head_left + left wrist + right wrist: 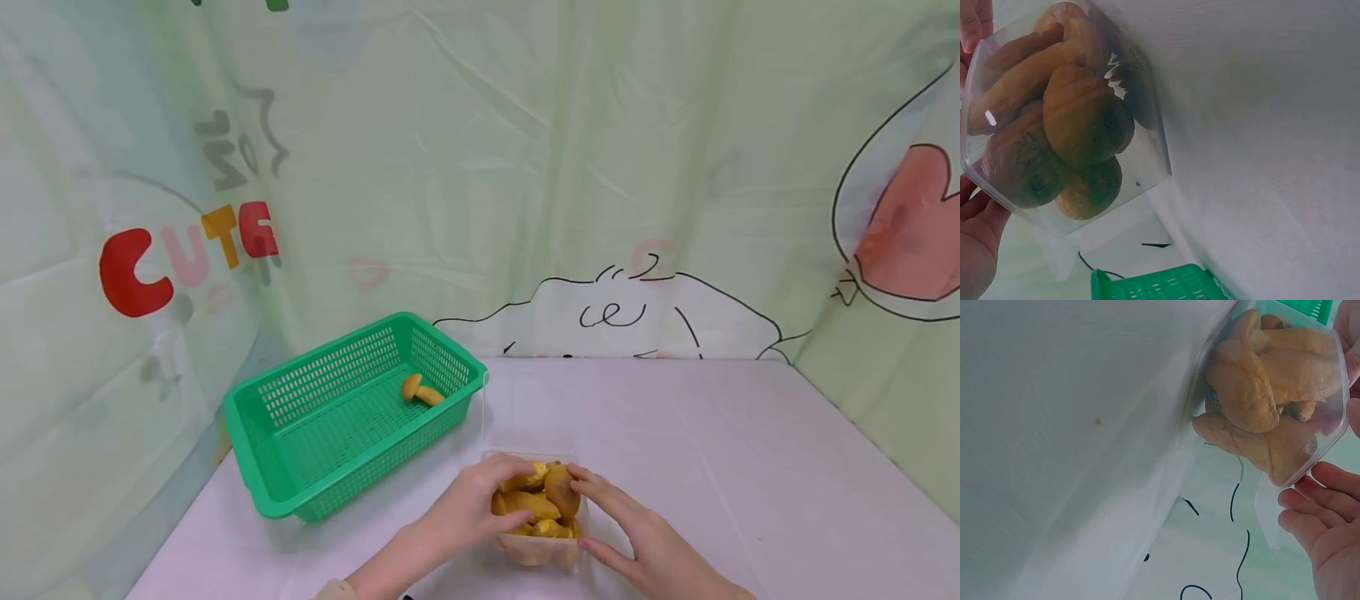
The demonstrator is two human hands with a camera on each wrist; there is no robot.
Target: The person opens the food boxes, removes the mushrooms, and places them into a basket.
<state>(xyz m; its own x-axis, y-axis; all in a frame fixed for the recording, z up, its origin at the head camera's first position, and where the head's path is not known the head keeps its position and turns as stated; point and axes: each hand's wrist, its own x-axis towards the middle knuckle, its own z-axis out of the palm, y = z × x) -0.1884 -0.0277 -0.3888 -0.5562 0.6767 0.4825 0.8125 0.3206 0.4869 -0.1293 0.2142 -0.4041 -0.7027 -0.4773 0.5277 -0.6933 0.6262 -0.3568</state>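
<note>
A clear plastic box [536,550] full of brownish-yellow mushrooms [531,504] stands on the table with its clear lid raised at the far side. From the left, my left hand [468,504] reaches over the rim, its thumb and fingers spread across the mushrooms. My right hand [648,537] lies along the right side, fingertips touching a mushroom cap [562,490] and thumb near the front corner. Through the walls, both wrist views show mushrooms [1085,115] packed together. In the right wrist view, the fingers [1316,506] are loosely bent by the rim.
A green perforated basket [352,454] stands to the left, with one mushroom [420,392] at its right end. The table [720,467] has a pale cloth. Printed curtains [465,167] hang behind and at both sides.
</note>
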